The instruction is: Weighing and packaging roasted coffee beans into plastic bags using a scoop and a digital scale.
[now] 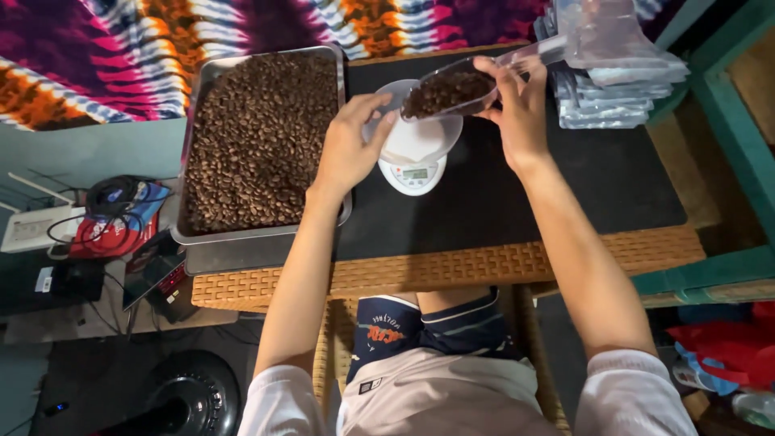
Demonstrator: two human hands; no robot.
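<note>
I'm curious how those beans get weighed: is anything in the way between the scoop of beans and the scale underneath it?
Nothing visible blocks it. The right hand holds the clear scoop of coffee beans above the white scale. The left hand touches the scoop's front end beside the scale's top, not under the beans.

Both bare arms reach forward — left hand (pixel 349 144) curled, fingers bent; right hand (pixel 517 105) closed in a grip.
</note>
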